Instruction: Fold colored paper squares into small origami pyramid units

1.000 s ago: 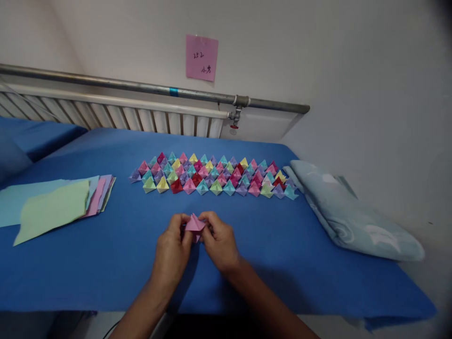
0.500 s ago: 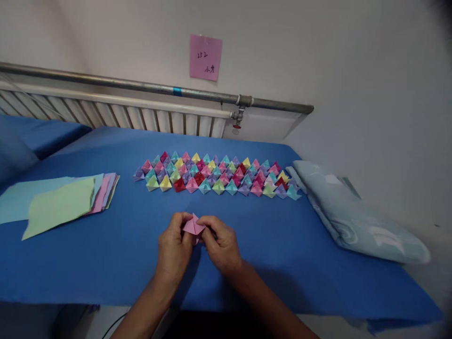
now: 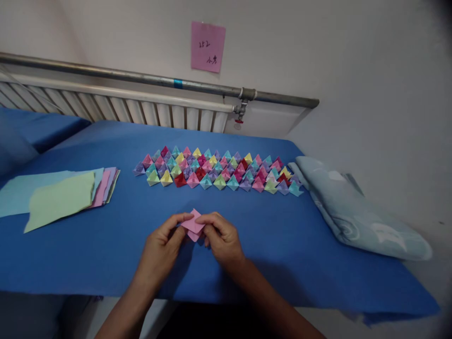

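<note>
Blue surface (image 3: pixel 88 254): we see it under these things.
Folded blanket (image 3: pixel 353 212): it lies at the right end.
Folded paper pieces (image 3: pixel 193 180): they sit in rows of many colours, across the middle.
Paper sheets (image 3: pixel 61 197): they lie stacked at the left, light green on top.
Left hand (image 3: pixel 160 247) and right hand (image 3: pixel 223 238): near together, both clamped on pink paper (image 3: pixel 193 225).
Pink paper: it is folded, between our 2 hands.

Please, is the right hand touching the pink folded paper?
Touching. The head view shows the right hand pinching the pink folded paper at its right side.
</note>
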The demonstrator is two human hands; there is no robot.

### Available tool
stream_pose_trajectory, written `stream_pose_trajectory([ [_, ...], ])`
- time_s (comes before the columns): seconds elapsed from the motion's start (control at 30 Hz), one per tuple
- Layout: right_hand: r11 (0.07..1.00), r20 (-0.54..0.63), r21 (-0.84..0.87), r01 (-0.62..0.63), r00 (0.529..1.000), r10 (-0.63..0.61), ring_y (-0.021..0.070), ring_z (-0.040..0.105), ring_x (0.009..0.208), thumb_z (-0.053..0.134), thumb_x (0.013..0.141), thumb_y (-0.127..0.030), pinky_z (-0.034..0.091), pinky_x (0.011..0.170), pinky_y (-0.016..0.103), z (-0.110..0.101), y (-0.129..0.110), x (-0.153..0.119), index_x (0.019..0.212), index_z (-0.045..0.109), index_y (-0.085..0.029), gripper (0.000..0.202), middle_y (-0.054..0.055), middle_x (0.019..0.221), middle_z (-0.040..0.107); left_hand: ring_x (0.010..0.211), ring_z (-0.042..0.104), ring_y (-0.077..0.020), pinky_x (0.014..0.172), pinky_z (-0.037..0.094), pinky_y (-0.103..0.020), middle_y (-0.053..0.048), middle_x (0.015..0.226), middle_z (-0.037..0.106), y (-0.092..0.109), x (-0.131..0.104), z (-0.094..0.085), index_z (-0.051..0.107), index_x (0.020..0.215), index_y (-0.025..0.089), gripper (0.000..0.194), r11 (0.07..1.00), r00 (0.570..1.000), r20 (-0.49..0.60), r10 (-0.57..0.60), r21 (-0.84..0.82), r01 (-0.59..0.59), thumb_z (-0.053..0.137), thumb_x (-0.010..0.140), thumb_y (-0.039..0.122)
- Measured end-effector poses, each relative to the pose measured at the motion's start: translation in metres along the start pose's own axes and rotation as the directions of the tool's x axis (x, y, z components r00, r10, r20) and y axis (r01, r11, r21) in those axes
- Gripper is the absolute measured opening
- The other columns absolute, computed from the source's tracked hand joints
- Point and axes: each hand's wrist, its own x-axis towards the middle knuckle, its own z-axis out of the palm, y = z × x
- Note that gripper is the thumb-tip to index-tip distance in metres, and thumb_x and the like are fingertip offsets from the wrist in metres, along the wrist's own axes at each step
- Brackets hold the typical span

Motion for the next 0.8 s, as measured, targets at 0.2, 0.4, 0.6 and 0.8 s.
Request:
stream_pose_trajectory([
  [0.2, 1.000, 0.000, 0.000, 0.003, 1.000, -0.003, 0.0050, 0.050, 0.051, 0.047, 0.089, -0.017, 0.044, 0.052, 0.018, 0.001, -0.002, -0.001, 0.094, 0.068, -0.024, 0.023, -0.003, 0.076, 0.055, 0.070, 0.060, -0.0154, 0.070, 0.047, -0.029, 0.001, 0.075, 0.066, -0.001, -0.002, -0.001, 0.070, 0.102, 0.024, 0.032, 0.999, 1.000, -0.026, 0.010, 0.047, -0.008, 0.057, 0.078, 0.041],
  [0.4, 1.000, 0.023, -0.006, 0.013, 1.000, -0.013, 0.0049, 0.051, 0.052, 0.048, 0.090, -0.018, 0.044, 0.052, 0.018, 0.000, -0.003, -0.002, 0.093, 0.068, -0.024, 0.022, -0.002, 0.078, 0.056, 0.065, 0.062, -0.0146, 0.066, 0.049, -0.026, 0.001, 0.071, 0.069, 0.007, -0.007, 0.000, 0.071, 0.095, 0.020, 0.030, 0.993, 0.996, -0.043, -0.082, -0.091, 0.078, 0.062, 0.074, 0.040],
  [0.6, 0.997, 0.057, 0.076, -0.006, 0.998, 0.002, 0.0058, 0.055, 0.053, 0.048, 0.083, -0.012, 0.046, 0.054, 0.021, -0.003, -0.018, -0.003, 0.088, 0.069, -0.023, 0.024, -0.001, 0.083, 0.059, 0.071, 0.065, -0.0159, 0.071, 0.049, -0.026, -0.001, 0.073, 0.070, 0.010, -0.008, -0.006, 0.072, 0.094, 0.019, 0.029, 0.985, 0.992, 0.015, -0.123, -0.120, 0.123, 0.062, 0.076, 0.039],
  [0.8, 0.978, 0.100, 0.150, -0.148, 0.986, 0.134, 0.0076, 0.055, 0.056, 0.059, 0.078, -0.021, 0.045, 0.054, 0.022, -0.002, -0.024, -0.003, 0.086, 0.067, -0.021, 0.012, 0.000, 0.082, 0.060, 0.062, 0.062, -0.0119, 0.065, 0.050, -0.023, 0.001, 0.069, 0.069, 0.005, -0.008, -0.005, 0.071, 0.087, 0.020, 0.028, 0.974, 0.993, 0.023, -0.113, -0.196, 0.116, 0.075, 0.069, 0.040],
])
